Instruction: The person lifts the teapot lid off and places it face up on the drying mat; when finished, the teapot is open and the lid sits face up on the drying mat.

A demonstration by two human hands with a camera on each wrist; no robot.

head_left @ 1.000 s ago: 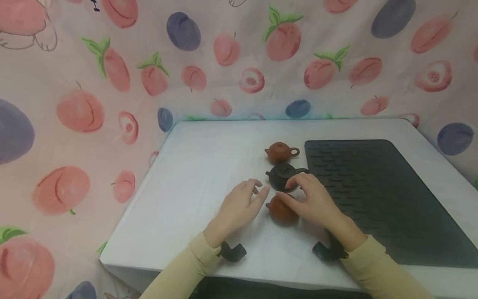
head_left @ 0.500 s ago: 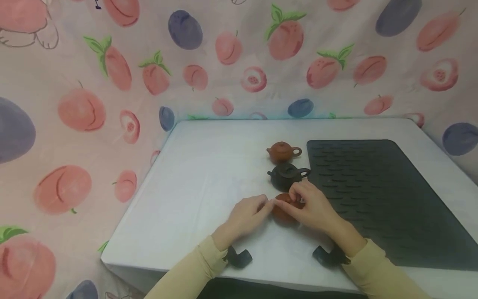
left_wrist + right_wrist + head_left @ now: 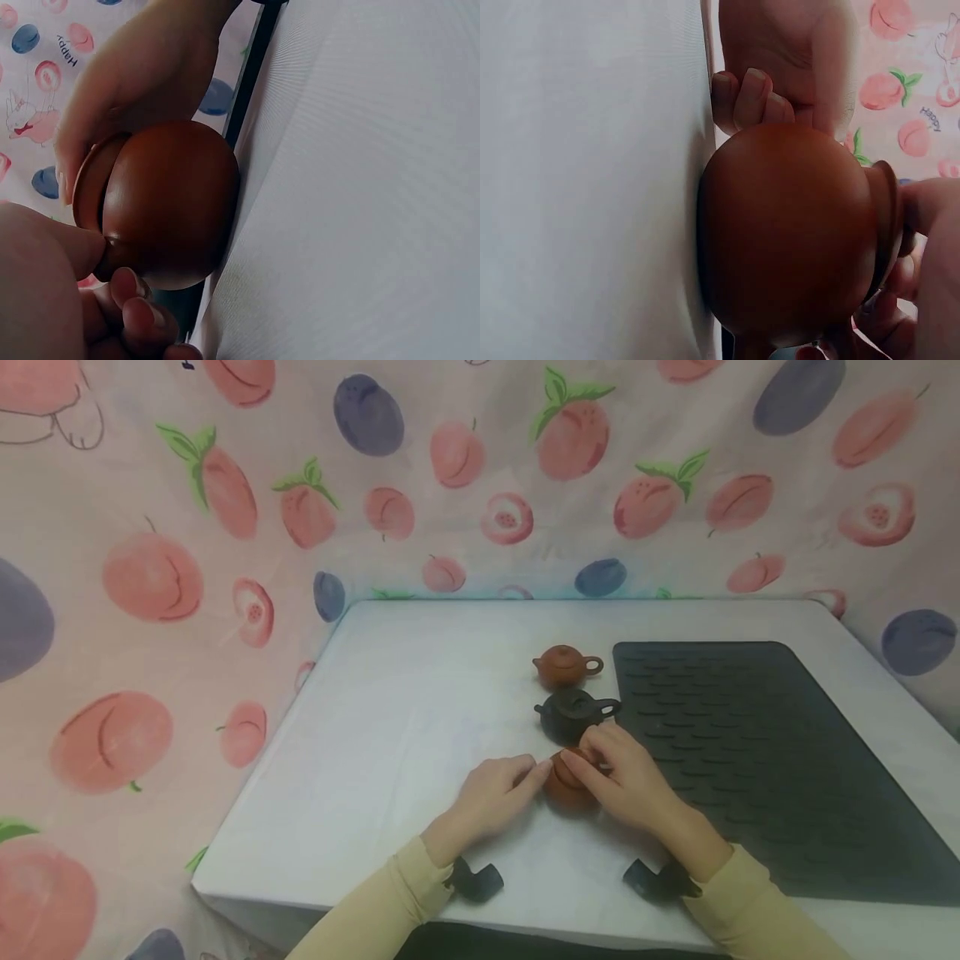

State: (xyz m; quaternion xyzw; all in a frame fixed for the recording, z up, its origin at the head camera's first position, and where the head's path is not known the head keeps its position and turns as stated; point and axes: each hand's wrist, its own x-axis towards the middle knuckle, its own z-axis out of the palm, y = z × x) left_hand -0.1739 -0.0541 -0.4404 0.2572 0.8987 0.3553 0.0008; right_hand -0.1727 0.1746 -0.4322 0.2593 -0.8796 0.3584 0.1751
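Observation:
A reddish-brown teapot [image 3: 567,796] stands on the white table nearest the person. My left hand [image 3: 492,793] pinches its short spout between thumb and fingers, as the left wrist view shows. From the other side, my right hand [image 3: 633,781] holds the teapot's lid [image 3: 96,184] by its top; most of the knob is hidden by fingers. The lid sits tilted at the mouth, with a dark gap along part of its edge. In the right wrist view, the round body [image 3: 787,232] rests on the cloth, and part of the handle shows at the bottom.
Behind this teapot stands a black teapot [image 3: 568,717], then another brown teapot [image 3: 561,667], in a row with spouts to the left. A dark ridged mat [image 3: 750,760] covers the table's right side. Fruit-printed cloth [image 3: 420,468] hangs behind and at the left.
Both hands have come down onto the near teapot, the left to its spout and the right from beside the black teapot to the lid. The lid has since tilted.

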